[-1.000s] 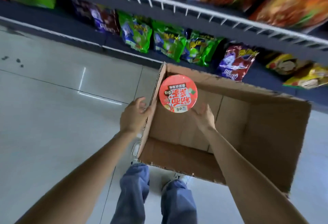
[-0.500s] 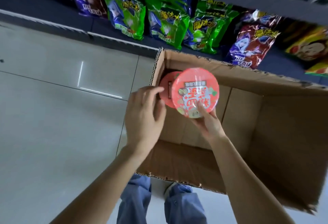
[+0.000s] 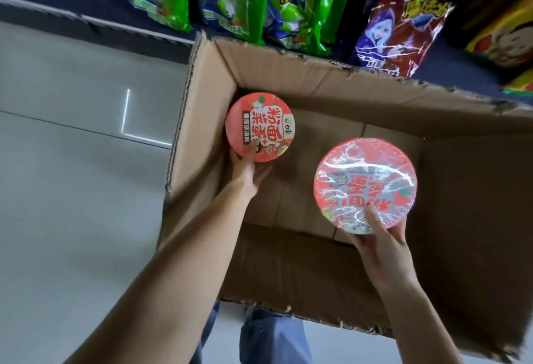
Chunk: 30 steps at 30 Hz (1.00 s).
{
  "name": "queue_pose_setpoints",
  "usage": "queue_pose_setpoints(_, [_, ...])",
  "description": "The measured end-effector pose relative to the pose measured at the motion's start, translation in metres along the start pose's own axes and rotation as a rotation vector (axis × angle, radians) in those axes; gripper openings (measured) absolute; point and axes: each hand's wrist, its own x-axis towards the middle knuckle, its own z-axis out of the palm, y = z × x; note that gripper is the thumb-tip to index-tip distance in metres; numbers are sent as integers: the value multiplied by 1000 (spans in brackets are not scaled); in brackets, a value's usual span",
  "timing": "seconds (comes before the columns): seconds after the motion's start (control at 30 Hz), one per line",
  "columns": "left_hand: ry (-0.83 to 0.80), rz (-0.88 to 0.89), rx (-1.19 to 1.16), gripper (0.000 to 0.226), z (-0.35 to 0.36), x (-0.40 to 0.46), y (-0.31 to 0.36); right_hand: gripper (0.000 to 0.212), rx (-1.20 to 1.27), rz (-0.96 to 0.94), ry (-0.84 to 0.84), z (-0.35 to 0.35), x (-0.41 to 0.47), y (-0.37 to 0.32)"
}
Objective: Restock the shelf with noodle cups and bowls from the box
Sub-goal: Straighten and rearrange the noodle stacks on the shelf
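Gripping the shrink-wrapped noodle bowl (image 3: 364, 185) at four o'clock in our right hand (image 3: 380, 248), thumb on its lid, we hold it level above the cardboard box (image 3: 288, 271). Further off at eleven, our left hand (image 3: 249, 170) clasps the red noodle cup (image 3: 259, 127) in the box's corner. We'd lift both straight up, clearing the walls before the snack-packet shelf (image 3: 95, 14).
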Motion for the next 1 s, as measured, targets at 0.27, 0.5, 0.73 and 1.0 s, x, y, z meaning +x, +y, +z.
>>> queue_pose_setpoints(0.27, [24,126,164,58,4,-23,4,53,-27,-52,37,-1,-29,-19])
queue_pose_setpoints(0.5, [-230,240,671,41,-5,-179,35,50,-110,14,-60,-9,-136,-101])
queue_pose_setpoints(0.73, [-301,303,1042,54,-13,-369,111,72,-381,-15,-392,34,-294,-201])
queue_pose_setpoints(1.0, [-369,476,935,61,-4,-589,219,110,-849,-390,-672,83,-448,-299])
